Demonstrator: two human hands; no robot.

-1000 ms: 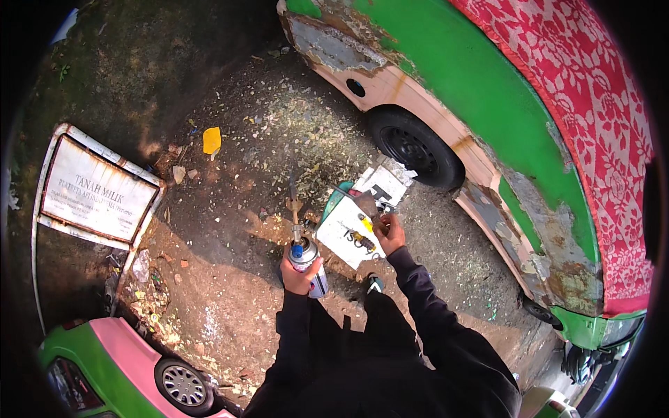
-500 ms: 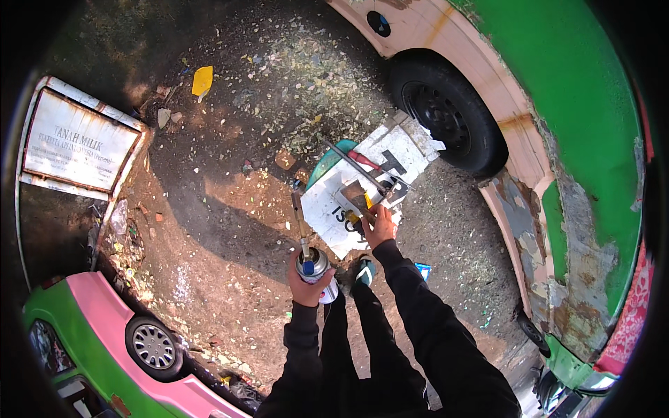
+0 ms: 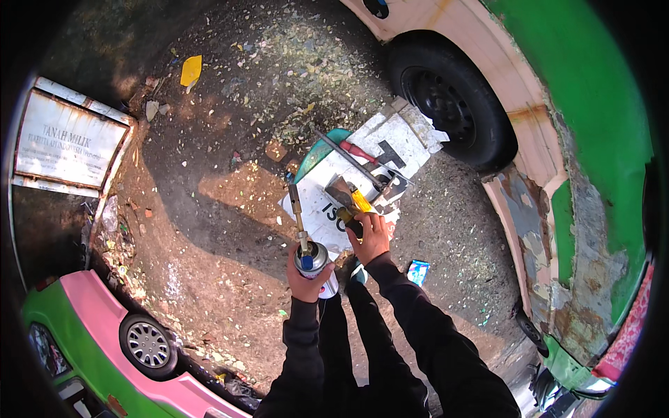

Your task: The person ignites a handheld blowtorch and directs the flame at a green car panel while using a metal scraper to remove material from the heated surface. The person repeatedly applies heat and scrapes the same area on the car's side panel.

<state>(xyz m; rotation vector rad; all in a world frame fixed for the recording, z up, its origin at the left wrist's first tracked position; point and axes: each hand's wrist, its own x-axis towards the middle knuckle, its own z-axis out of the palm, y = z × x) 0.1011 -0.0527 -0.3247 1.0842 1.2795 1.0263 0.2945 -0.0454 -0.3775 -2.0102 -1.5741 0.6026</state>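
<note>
My left hand (image 3: pixel 306 279) is closed round a gas torch (image 3: pixel 317 259), a metal canister with a blue fitting and a brass burner tube (image 3: pixel 298 209) that points away from me. My right hand (image 3: pixel 373 238) has its fingers curled at the dark handle end of a scraper with a broad metal blade (image 3: pixel 339 189), low over a white board (image 3: pixel 411 143). Close beside the blade is a yellow-handled tool (image 3: pixel 360 200). A long metal bar (image 3: pixel 357 159) and a red-handled screwdriver (image 3: pixel 354 149) lie on the board. My fingers partly hide the scraper's grip.
A pink and green vehicle with a black wheel (image 3: pixel 446 104) stands at right. Another car (image 3: pixel 90 306) is at lower left, below a rusty-framed white sign (image 3: pixel 73 143). A teal piece (image 3: pixel 317 157) sticks out under the board. A blue packet (image 3: pixel 418 272) lies near my feet.
My right hand has drawn slightly back toward me, and the scraper's blade has shifted a little left. My left hand still holds the gas torch. The view has moved slightly.
</note>
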